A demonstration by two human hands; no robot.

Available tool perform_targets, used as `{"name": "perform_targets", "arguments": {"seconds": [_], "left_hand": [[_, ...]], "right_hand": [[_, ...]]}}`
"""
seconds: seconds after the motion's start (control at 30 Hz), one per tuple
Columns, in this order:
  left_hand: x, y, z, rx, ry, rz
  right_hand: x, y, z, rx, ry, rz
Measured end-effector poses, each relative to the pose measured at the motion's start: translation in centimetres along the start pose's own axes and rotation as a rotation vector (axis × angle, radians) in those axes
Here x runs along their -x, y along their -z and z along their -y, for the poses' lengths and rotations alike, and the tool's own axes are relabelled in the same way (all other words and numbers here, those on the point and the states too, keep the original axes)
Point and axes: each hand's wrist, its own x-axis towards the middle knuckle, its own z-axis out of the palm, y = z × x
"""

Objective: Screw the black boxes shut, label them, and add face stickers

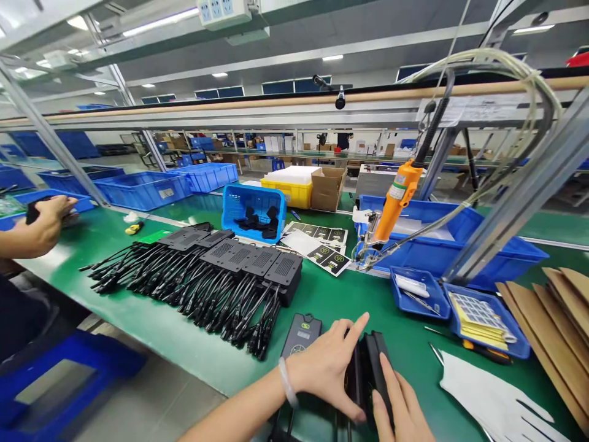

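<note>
Your R hand (405, 408) pinches long black plastic box (375, 359) on green tabletop (331, 298). Your L hand (329, 362) just L, thumb + fingers apart; can't tell if gripping. Beside it: flat grey box (302, 336) w/ green logo (305, 326). Farther L: vented black boxes (262, 261) w/ cords (216, 301).

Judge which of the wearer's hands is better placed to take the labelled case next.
Probably the left hand: it is close beside the labelled case. The right hand is farther off, against another black casing.
</note>
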Motion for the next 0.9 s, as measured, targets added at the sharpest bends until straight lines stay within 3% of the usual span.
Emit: {"name": "perform_targets", "arguments": {"seconds": [0.1,0.23,0.3,0.4,0.57,0.7,0.77,0.83,0.9], "left_hand": [[1.2,0.4,0.5,0.072,0.001,-0.007],[3.3,2.1,2.2,-0.209,0.183,0.12],[4.0,3.0,2.6,-0.235,0.222,0.081],[4.1,3.2,1.8,-0.051,0.154,-0.031],[3.2,-0.8,0.3,0.261,0.076,-0.16],[2.6,-4.8,1.6,0.394,0.051,-0.315],[2.5,-6.6,2.3,0.505,0.135,-0.481],[2.7,-8.0,2.4,0.658,0.322,-0.634],[3.2,-8.8,2.0,0.762,0.488,-0.62]], "right_hand": [[0.2,-0.7,0.1,0.005,0.046,0.024],[0.4,-1.0,0.5,0.097,0.051,0.038],[0.3,-0.8,0.8,0.112,0.052,0.049],[-0.1,-0.3,1.5,0.124,0.042,0.095],[-1.3,1.7,3.3,0.097,-0.018,0.267],[-3.2,4.0,4.2,0.025,-0.168,0.28],[-4.2,5.0,3.7,-0.155,-0.259,0.269],[-4.8,5.6,2.7,-0.392,-0.367,0.251],[-4.6,5.9,1.8,-0.555,-0.478,0.236]]}}
